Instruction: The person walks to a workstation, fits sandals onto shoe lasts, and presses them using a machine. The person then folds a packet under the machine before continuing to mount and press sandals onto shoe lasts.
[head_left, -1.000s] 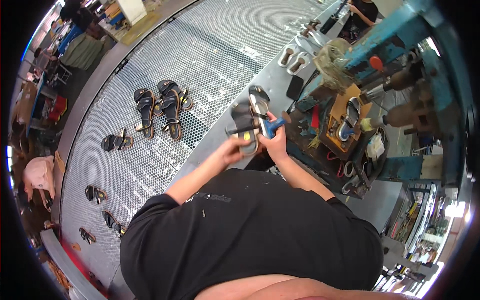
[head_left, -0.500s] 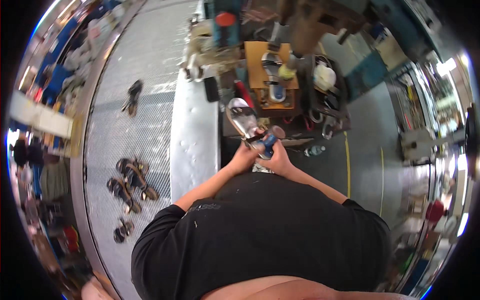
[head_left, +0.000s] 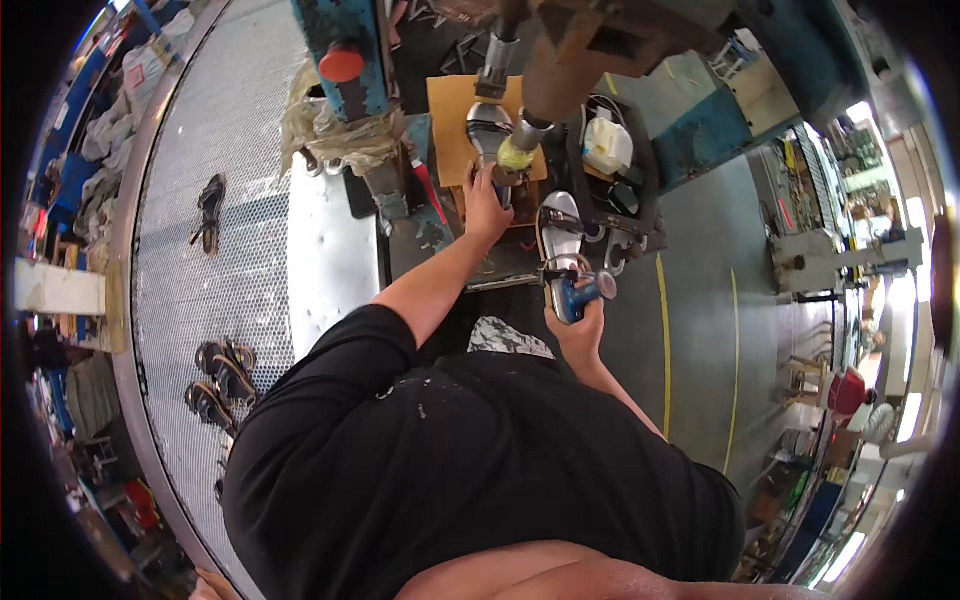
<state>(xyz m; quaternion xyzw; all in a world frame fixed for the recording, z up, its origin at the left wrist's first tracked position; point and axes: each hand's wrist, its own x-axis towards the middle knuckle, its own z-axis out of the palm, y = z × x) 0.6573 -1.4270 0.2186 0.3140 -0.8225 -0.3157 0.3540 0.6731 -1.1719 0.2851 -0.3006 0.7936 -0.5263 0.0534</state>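
Grips (head_left: 487, 205) over cluttered metal workbench (head_left: 330, 260)

One view only here, a head-worn fisheye looking steeply down over the person's own chest and black shirt (head_left: 470, 470), close enough that the torso fills the lower half. It faces forward onto the press machine (head_left: 560, 50), which sits at the top centre; straight edges curl toward the rim. Left of the machine sweeps the perforated metal bench (head_left: 200, 300), right of it the grey floor (head_left: 700, 330) with yellow lines. Both forearms enter from below, reaching up toward the machine.
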